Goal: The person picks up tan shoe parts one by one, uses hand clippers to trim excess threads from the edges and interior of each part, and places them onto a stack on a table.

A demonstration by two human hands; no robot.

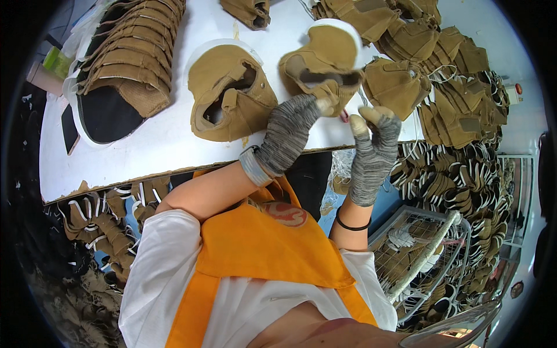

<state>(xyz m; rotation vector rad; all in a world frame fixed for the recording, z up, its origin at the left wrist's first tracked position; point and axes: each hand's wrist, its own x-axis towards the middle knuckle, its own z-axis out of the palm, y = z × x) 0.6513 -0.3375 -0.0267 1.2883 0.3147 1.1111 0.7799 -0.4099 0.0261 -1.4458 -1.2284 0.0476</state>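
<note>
Tan, soft-looking material forms the shoe upper (329,51) at one o'clock from mid-view, by the white bench's (174,148) heaped side. The left hand (290,129), in a grey fingerless glove, has its grip pinched on the upper's near edge. At half past two the right hand (374,152) bends its fingers just beside it; whether its grip holds anything, I cannot tell.

I'd pinch firmly yet lightly so the edge won't buckle, and work close in, minding the small red item (344,116) between the hands.

A second upper (216,72) lies at eleven o'clock, a nested stack (136,55) at half past ten, heaped uppers (409,39) towards one to two. Beyond the bench, a wire basket (466,250) stands at four o'clock, a pale wall (525,130) at half past two.
</note>
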